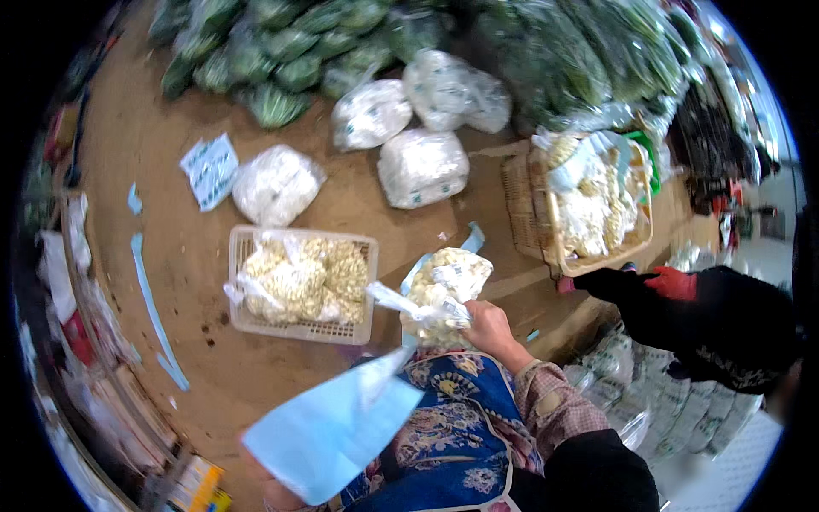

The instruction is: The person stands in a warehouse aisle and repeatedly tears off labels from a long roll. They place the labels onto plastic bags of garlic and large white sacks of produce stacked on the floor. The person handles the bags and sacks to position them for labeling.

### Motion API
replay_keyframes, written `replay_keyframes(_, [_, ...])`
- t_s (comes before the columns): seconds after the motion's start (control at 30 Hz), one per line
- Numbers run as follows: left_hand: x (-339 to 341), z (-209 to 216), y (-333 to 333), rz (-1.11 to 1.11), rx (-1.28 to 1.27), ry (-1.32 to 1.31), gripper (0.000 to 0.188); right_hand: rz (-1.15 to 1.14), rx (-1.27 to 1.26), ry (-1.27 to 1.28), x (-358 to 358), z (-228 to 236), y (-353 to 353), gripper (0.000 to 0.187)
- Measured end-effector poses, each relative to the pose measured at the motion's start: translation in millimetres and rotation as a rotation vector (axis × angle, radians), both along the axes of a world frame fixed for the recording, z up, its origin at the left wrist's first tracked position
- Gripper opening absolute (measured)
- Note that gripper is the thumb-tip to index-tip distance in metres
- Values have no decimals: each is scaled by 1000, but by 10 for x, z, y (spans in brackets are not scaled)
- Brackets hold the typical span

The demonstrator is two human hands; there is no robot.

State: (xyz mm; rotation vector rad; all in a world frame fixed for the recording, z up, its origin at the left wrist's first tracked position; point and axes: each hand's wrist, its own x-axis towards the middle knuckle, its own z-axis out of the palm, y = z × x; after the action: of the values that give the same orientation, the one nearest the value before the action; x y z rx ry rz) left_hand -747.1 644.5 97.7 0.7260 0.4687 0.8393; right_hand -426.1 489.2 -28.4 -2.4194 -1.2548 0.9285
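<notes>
My right hand (pixel 493 331) is closed on a clear plastic bag (pixel 444 286) filled with small cream-coloured pieces, which look like mushrooms. The bag's twisted end sticks out to the left, and a blue strip lies partly under the bag. At the lower edge my left hand (pixel 277 491) grips a light blue sheet (pixel 337 427), which hides most of its fingers. The sheet slants up toward the bag and covers part of my flowered apron (pixel 435 427). Left of the bag, a white plastic basket (pixel 371 264) holds more bags of the pale pieces.
Several stuffed white bags (pixel 424 168) lie farther back, before heaps of bagged green vegetables (pixel 299 68). A tan basket (pixel 520 200) with pale contents stands at right. Close by is a co-worker in dark clothing (pixel 717 316). Blue strips (pixel 147 286) lie on the brown surface.
</notes>
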Motion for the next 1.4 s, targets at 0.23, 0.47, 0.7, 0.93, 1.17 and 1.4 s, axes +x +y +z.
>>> replay_keyframes(0.23, [1873, 1301, 415, -141, 35, -363, 16, -152, -36, -57, 1225, 464, -758, 23])
replay_keyframes(0.47, [3341, 2251, 878, -190, 265, -345, 8, -415, -110, -106, 2023, 1048, -1605, 23])
replay_keyframes(0.7, [4237, 2326, 1074, -173, 423, -12, 32, -662, -148, -71, 2388, 1449, -2003, 28])
replay_keyframes(0.93, [5571, 2090, 474, -663, 306, 243, 41, -1022, 18, -10, 3187, 1551, -2372, 37])
replay_keyframes(1.17, [6352, 1810, -325, -1007, 169, 299, 47, -1156, 208, -184, 5514, 2176, -2669, 31])
replay_keyframes(1.4, [6984, 1844, -781, -1074, 193, 213, 52, -1116, 629, -450, 7078, 2875, -2696, 34])
